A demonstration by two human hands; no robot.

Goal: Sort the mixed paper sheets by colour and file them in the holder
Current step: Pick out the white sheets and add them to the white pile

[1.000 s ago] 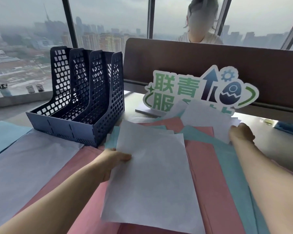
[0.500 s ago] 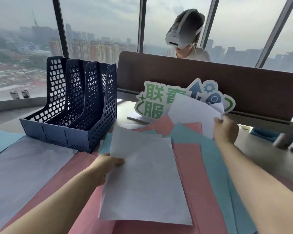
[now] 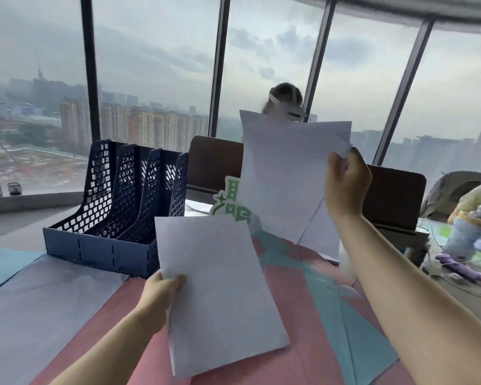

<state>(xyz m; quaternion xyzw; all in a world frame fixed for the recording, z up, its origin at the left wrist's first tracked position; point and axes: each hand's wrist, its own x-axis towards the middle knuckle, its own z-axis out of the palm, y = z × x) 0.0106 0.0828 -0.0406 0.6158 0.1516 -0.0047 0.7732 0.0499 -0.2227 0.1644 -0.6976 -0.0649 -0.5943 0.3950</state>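
At the far left of the surface (image 3: 17, 226) stands the dark blue holder (image 3: 117, 218), its three perforated slots all empty as far as can be seen, with a large pale sheet (image 3: 39, 307) lying flat in front of it and a blue one (image 3: 3, 259) at the left edge. Just right of the holder, the left hand (image 3: 157, 298) has its grip closed on the near left edge of a white sheet (image 3: 220, 295), thumb on top and fingers beneath, the sheet lifted off the pile and sloping up and away. Under it lie the mixed pink sheets (image 3: 303, 357) and teal sheets (image 3: 353, 323), overlapping and not yet sorted. Further right and higher, the right hand (image 3: 346, 184) pinches the top right corner of a second lot of white paper (image 3: 283, 179) — more than one leaf, it seems — which hangs in the air above the far side of the pile. The paper is light, thin and limp: held by one corner it droops and swings, and a single leaf will likely buckle when pushed into a slot. It should handle better gathered into a squared stack and taken along a long edge — thumb on one face, fingers on the other — then fed into a slot bottom edge first. Smooth sheets slide on each other, so a loose pinch may shed one.
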